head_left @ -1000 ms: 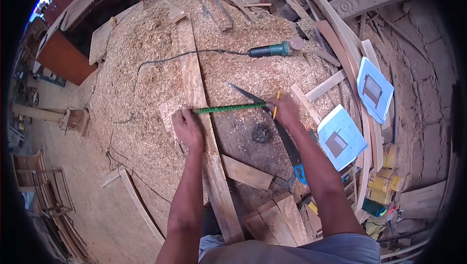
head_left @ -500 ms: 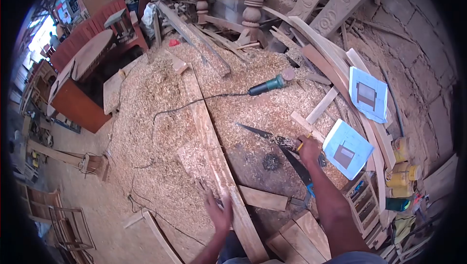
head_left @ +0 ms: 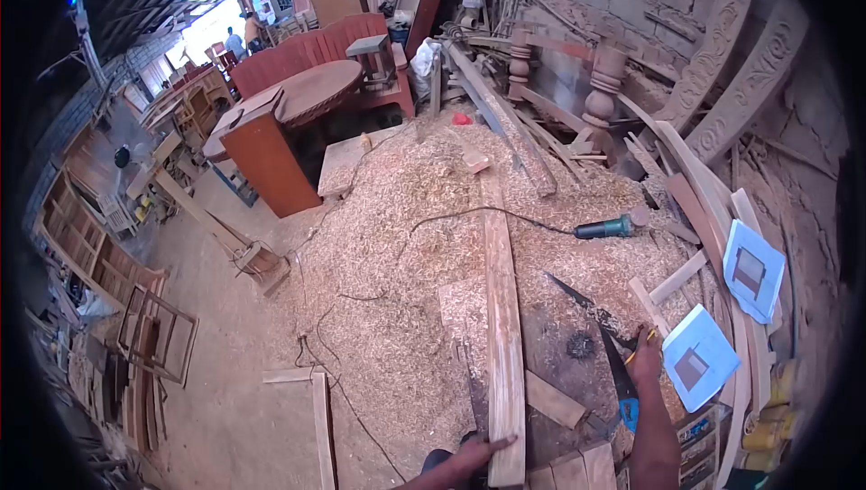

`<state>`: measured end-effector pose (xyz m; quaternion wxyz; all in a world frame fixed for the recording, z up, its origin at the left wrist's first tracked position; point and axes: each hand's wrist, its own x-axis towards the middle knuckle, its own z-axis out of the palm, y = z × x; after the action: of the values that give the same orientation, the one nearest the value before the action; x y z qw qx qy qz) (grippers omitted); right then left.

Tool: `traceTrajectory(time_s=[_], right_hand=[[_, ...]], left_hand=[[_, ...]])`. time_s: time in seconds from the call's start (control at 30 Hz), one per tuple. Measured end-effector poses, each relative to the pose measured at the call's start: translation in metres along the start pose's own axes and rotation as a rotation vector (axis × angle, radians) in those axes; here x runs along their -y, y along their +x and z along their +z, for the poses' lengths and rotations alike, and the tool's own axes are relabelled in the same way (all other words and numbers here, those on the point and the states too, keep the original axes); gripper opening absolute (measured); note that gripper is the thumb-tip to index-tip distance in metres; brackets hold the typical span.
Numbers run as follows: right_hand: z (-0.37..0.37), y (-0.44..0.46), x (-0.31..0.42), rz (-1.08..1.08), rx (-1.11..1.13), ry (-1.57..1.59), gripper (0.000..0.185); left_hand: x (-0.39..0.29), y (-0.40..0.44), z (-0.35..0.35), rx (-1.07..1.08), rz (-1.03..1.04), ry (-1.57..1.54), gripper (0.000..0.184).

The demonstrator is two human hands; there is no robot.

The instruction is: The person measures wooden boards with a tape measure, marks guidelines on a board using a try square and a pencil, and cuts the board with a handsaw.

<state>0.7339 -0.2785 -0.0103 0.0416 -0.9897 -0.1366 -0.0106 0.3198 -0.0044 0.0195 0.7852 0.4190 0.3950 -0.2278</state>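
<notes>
A long wooden board point(head_left: 502, 309) runs away from me over the shavings. My left hand point(head_left: 478, 456) is at its near end, one digit lying across the top face and the other fingers mostly hidden at the left edge. My right hand point(head_left: 644, 364) is closed around a thin yellow pencil point(head_left: 651, 335), beside the dark blade of a handsaw point(head_left: 622, 377) with a blue handle. Just right of that hand lies a sheet with a printed furniture picture point(head_left: 700, 359); a second sheet point(head_left: 754, 272) is farther up.
A green angle grinder point(head_left: 603, 228) lies on the shavings, its cord trailing left. A short board point(head_left: 554, 400) sits right of the long one. Back left stand a round-topped table point(head_left: 311, 93) and red bench point(head_left: 316, 52). Carved timbers point(head_left: 722, 75) lean on the block wall.
My view has tilted up and turned left, so the scene sits farther right. My left hand has gone from open beside the board to its near end. My right hand keeps the pencil.
</notes>
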Motion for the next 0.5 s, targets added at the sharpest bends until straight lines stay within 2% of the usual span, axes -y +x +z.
traceTrajectory(time_s=[0.07,0.1,0.13,0.2,0.23,0.27,0.33,0.37,0.4,0.43,0.47,0.5], right_hand=[[-0.024,-0.010,-0.001,0.023,0.153,0.040,0.099],[-0.022,-0.011,-0.007,-0.054,0.074,-0.058,0.100],[-0.021,-0.012,-0.015,-0.043,0.061,-0.057,0.100],[-0.064,-0.018,-0.001,0.071,0.308,-0.079,0.092],[-0.053,-0.020,-0.014,0.047,0.215,-0.123,0.084],[-0.051,-0.015,-0.016,0.056,0.208,-0.126,0.084],[-0.042,-0.012,-0.024,0.128,0.242,-0.054,0.075],[-0.041,-0.014,-0.024,0.108,0.189,0.033,0.075],[-0.034,-0.013,-0.022,0.193,0.127,0.152,0.077],[-0.023,-0.007,-0.024,0.273,0.057,0.269,0.080],[-0.001,0.004,-0.028,0.262,-0.054,0.342,0.081],[0.016,0.006,-0.033,0.245,-0.157,0.413,0.083]], left_hand=[[-0.041,0.002,0.005,0.035,0.062,-0.164,0.085],[-0.061,0.014,0.006,-0.013,0.149,-0.116,0.083],[-0.085,0.025,0.007,-0.058,0.243,-0.066,0.082],[-0.169,0.013,0.019,-0.130,0.212,0.078,0.085],[-0.184,0.047,0.018,-0.147,0.278,-0.030,0.082],[-0.202,0.097,0.012,-0.165,0.342,-0.138,0.080],[-0.253,0.150,0.016,-0.337,0.438,-0.226,0.070],[-0.265,0.193,0.000,-0.298,0.517,-0.217,0.067],[-0.272,0.226,-0.009,-0.249,0.592,-0.206,0.063],[-0.279,0.207,0.012,-0.191,0.696,-0.291,0.062],[-0.284,0.166,0.034,-0.142,0.797,-0.383,0.060],[-0.281,0.129,0.046,-0.166,0.815,-0.245,0.061]])
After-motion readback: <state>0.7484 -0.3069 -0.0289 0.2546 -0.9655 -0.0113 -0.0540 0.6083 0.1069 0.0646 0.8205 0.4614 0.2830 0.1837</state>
